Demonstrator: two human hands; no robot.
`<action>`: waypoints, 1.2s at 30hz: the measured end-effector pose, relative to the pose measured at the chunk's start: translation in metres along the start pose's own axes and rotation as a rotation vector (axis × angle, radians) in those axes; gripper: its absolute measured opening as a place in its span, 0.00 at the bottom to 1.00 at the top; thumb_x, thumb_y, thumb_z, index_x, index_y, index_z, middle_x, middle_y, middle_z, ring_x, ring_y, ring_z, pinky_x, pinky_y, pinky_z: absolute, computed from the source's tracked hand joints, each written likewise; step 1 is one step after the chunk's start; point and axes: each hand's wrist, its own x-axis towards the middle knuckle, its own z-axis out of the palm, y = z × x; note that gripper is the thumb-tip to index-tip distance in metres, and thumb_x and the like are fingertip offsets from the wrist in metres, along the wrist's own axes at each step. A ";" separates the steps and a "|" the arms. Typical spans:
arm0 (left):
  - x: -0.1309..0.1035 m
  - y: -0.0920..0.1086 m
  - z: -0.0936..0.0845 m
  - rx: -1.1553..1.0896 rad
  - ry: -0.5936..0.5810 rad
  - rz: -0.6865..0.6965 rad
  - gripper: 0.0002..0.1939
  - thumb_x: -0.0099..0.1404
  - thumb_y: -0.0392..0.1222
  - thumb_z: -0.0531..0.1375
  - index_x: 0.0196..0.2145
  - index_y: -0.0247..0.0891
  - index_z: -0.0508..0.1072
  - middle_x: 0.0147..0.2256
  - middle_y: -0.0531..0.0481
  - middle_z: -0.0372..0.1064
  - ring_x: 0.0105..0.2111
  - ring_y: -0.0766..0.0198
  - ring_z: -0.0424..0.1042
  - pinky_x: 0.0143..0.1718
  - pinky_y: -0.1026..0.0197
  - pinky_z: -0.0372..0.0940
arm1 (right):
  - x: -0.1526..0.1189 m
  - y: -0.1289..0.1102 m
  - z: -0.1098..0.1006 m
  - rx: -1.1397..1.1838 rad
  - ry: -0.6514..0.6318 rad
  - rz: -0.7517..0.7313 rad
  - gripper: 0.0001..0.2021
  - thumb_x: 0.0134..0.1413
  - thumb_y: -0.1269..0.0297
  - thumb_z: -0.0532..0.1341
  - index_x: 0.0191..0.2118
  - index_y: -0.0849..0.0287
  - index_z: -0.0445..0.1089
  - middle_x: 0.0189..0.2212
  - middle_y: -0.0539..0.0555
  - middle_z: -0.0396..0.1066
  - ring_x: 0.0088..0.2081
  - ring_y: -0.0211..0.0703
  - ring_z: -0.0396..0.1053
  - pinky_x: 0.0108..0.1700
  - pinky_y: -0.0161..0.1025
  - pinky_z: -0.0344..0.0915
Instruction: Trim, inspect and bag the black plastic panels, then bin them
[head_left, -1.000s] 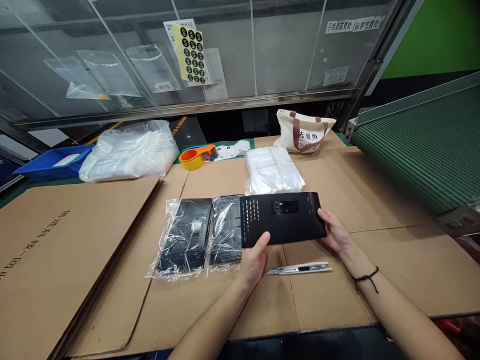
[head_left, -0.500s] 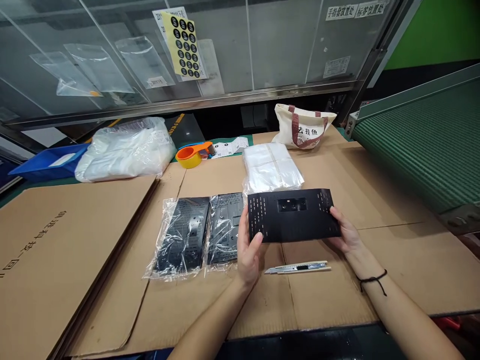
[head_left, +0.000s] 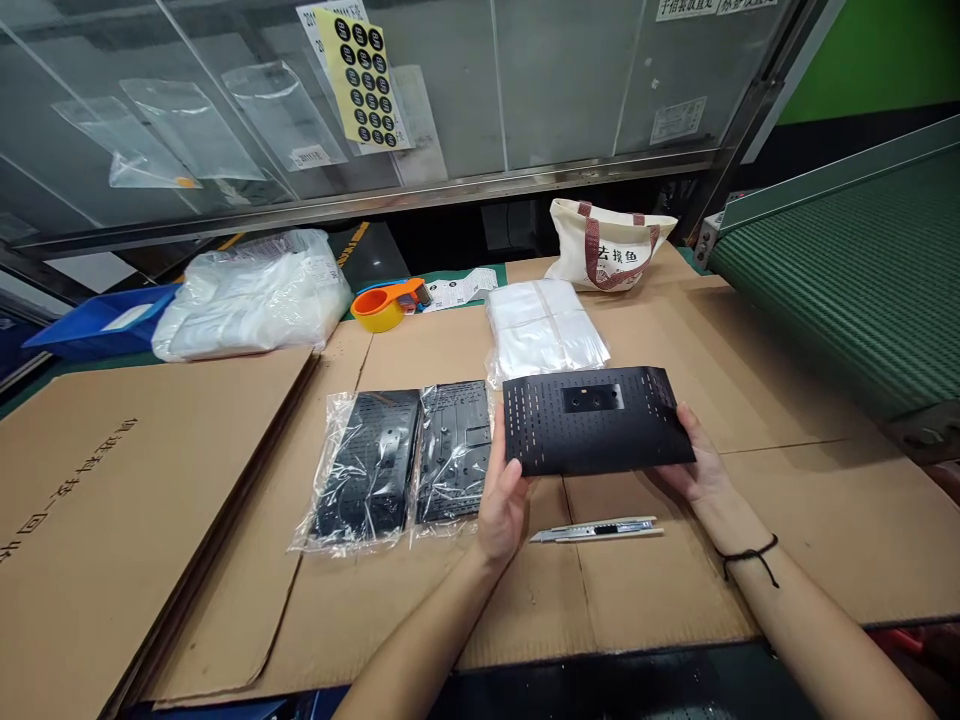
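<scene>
A black perforated panel with a small rectangular recess is held up above the cardboard. My left hand grips its left end, thumb on the front face. My right hand holds the right end, its fingers partly hidden behind the panel. Below the panel a utility knife lies on the cardboard. To the left, two more black panels lie side by side in clear plastic: one bagged panel and another bagged panel, the latter close to my left hand.
Behind the panel lies a stack of clear bags. Cardboard sheets fill the left. Farther back are a tape dispenser, a wrapped bundle, a blue tray and a cloth bag. A green conveyor stands right.
Both hands have shifted slightly right with the black panel. The panel's face is tilted a little differently, and more of its rows of slots show.
</scene>
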 end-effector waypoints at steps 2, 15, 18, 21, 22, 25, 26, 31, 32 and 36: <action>0.000 0.001 0.001 -0.021 0.000 -0.003 0.44 0.63 0.55 0.58 0.69 0.48 0.41 0.69 0.54 0.41 0.68 0.50 0.40 0.67 0.50 0.45 | 0.002 0.001 -0.004 -0.049 -0.025 -0.017 0.18 0.44 0.42 0.67 0.36 0.49 0.77 0.39 0.48 0.80 0.47 0.52 0.76 0.54 0.53 0.70; 0.005 -0.007 -0.008 0.215 0.163 0.121 0.33 0.64 0.49 0.61 0.65 0.48 0.58 0.68 0.55 0.46 0.68 0.55 0.41 0.68 0.55 0.41 | -0.004 0.005 0.003 -0.144 -0.188 -0.029 0.29 0.41 0.33 0.63 0.42 0.50 0.75 0.44 0.54 0.78 0.52 0.58 0.72 0.57 0.58 0.66; 0.006 -0.009 -0.010 0.255 0.182 0.122 0.33 0.65 0.49 0.60 0.65 0.48 0.57 0.68 0.54 0.46 0.68 0.56 0.43 0.68 0.55 0.43 | -0.006 0.003 0.007 -0.136 -0.229 -0.019 0.28 0.40 0.34 0.65 0.41 0.51 0.75 0.43 0.54 0.78 0.52 0.57 0.71 0.56 0.56 0.66; 0.008 -0.010 -0.013 0.307 0.192 0.093 0.32 0.65 0.49 0.60 0.65 0.49 0.57 0.68 0.54 0.46 0.68 0.57 0.44 0.68 0.55 0.43 | -0.007 0.001 0.012 -0.118 -0.247 -0.017 0.27 0.38 0.35 0.67 0.39 0.51 0.76 0.39 0.53 0.79 0.50 0.55 0.72 0.55 0.54 0.68; 0.009 -0.011 -0.014 0.323 0.196 0.088 0.32 0.65 0.49 0.60 0.64 0.50 0.57 0.68 0.54 0.46 0.68 0.57 0.43 0.68 0.55 0.42 | -0.008 0.001 0.014 -0.109 -0.242 -0.021 0.26 0.38 0.36 0.68 0.38 0.51 0.76 0.38 0.53 0.79 0.49 0.55 0.73 0.53 0.53 0.69; 0.011 -0.011 -0.016 0.349 0.201 0.088 0.32 0.64 0.47 0.61 0.64 0.51 0.57 0.68 0.55 0.45 0.68 0.58 0.43 0.68 0.56 0.43 | -0.009 0.000 0.017 -0.104 -0.232 -0.042 0.25 0.37 0.38 0.69 0.36 0.51 0.75 0.35 0.52 0.79 0.44 0.53 0.75 0.50 0.50 0.71; 0.011 -0.011 -0.016 0.350 0.200 0.086 0.32 0.63 0.46 0.62 0.63 0.51 0.57 0.68 0.55 0.45 0.68 0.58 0.44 0.68 0.56 0.43 | -0.009 0.000 0.017 -0.115 -0.231 -0.052 0.24 0.37 0.38 0.69 0.36 0.51 0.75 0.35 0.52 0.78 0.43 0.52 0.75 0.48 0.49 0.71; 0.012 -0.011 -0.015 0.382 0.239 0.072 0.31 0.62 0.48 0.62 0.61 0.46 0.59 0.65 0.48 0.55 0.65 0.56 0.52 0.66 0.53 0.47 | -0.007 -0.001 0.015 -0.216 -0.160 -0.093 0.22 0.39 0.41 0.69 0.35 0.54 0.75 0.31 0.51 0.77 0.31 0.44 0.74 0.39 0.42 0.72; 0.011 -0.011 -0.014 0.397 0.243 0.078 0.30 0.62 0.49 0.62 0.60 0.45 0.60 0.63 0.47 0.57 0.64 0.55 0.54 0.65 0.52 0.49 | -0.006 0.000 0.014 -0.238 -0.146 -0.099 0.22 0.40 0.42 0.69 0.34 0.54 0.75 0.30 0.50 0.77 0.30 0.43 0.73 0.38 0.41 0.72; 0.009 -0.010 -0.012 0.440 0.207 0.117 0.27 0.64 0.51 0.60 0.59 0.45 0.63 0.61 0.47 0.60 0.63 0.55 0.55 0.65 0.52 0.49 | -0.004 0.000 0.014 -0.472 -0.111 -0.300 0.20 0.43 0.43 0.68 0.34 0.54 0.74 0.30 0.51 0.77 0.33 0.46 0.73 0.43 0.45 0.71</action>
